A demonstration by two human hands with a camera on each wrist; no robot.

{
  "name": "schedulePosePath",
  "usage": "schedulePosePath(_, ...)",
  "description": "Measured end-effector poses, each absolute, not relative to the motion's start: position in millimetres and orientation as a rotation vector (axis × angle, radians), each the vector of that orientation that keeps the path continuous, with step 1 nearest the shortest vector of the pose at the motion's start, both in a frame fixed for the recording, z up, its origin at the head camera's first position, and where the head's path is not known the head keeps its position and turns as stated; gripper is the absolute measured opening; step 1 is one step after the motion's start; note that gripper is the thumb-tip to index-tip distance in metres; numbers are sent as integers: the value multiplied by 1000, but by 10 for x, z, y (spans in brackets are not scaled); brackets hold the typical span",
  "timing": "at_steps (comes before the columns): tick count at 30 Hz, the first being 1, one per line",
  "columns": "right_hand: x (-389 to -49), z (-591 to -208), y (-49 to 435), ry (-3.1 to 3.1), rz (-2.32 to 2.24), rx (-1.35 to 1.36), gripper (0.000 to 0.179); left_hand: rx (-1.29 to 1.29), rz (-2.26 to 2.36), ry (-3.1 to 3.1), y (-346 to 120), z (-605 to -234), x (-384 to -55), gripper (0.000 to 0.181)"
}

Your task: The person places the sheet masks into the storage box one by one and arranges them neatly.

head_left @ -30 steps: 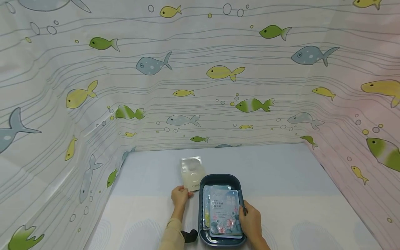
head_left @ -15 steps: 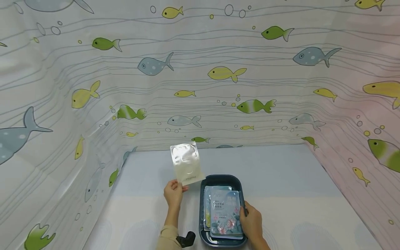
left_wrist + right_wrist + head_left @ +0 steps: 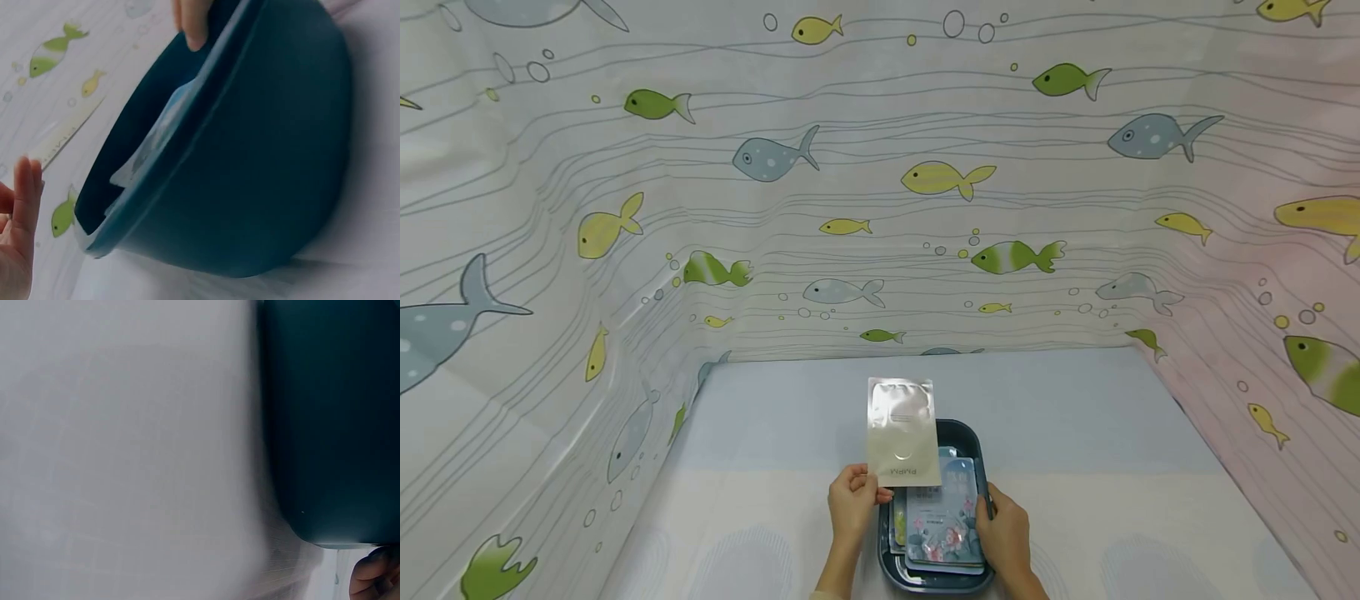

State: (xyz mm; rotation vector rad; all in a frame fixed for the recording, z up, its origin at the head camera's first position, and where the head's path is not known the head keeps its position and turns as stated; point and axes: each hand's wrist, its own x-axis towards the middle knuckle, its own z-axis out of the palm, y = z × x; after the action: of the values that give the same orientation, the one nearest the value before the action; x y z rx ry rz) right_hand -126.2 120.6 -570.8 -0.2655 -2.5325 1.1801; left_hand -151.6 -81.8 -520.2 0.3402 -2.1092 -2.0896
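Note:
In the head view my left hand pinches the lower left corner of a shiny pale-gold sheet-mask packet, lettered PMPM upside down. The packet is held up over the far left part of a dark blue plastic basin, covering some of it. Inside the basin lies a stack of light blue mask packets with flower prints. My right hand grips the basin's right rim, thumb on the inner side. The left wrist view shows the basin's outer wall close up, with left fingers at the packet's edge.
The basin stands on a pale table cover with faint round patterns. A fish-printed curtain hangs behind the table and along both sides.
My left hand lifted the gold packet off the table left of the basin, then brought it right, over the basin. My right hand stays at the rim.

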Motion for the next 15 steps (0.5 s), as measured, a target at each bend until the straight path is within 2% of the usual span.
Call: schedulePosePath(15, -1232, -5738, 1242, -2499, 1145, -226, 23, 288, -1989, -2292, -604, -5319, -1202, 12)
